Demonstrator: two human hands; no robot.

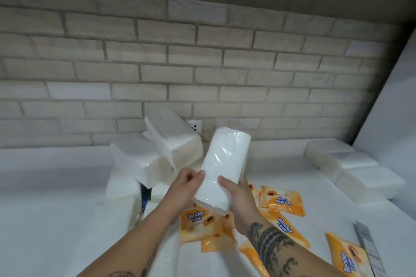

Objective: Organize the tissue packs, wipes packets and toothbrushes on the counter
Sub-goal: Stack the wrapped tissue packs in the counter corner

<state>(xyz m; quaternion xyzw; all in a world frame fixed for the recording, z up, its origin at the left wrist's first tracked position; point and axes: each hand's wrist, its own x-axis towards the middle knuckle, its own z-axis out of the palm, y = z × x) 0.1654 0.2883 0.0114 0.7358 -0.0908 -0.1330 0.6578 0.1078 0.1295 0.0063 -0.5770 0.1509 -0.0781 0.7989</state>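
**Tissue pack held in both hands above the wipes**

In the centre of the frame a white tissue pack (221, 164) in clear wrap is held off the counter (56, 198), tilted so its far end points toward the brick wall (202, 51). The left hand (184, 189) pinches its lower left edge, and the right hand (238, 200) wraps its lower right side, thumb on the top face; both are closed on the pack. Under the hands, in the lower middle and lower right, orange wipes packets (282, 201) lie scattered at odd angles, some overlapping. To the upper left of the held pack, loose tissue packs (171, 144) lean on each other in a heap. At the right edge, a tidier row of tissue packs (351, 166) runs along the counter. Something dark (144, 195) sits in a gap left of the left wrist; it may be toothbrushes, but the view is too poor to say.

The step in hand looks like placing this pack. To do it well, keep both hands on the slippery wrap, level the pack before lowering it, and set it flush against the end of the row with its edges square. Carry it clear of the wipes packets so none get dragged along.
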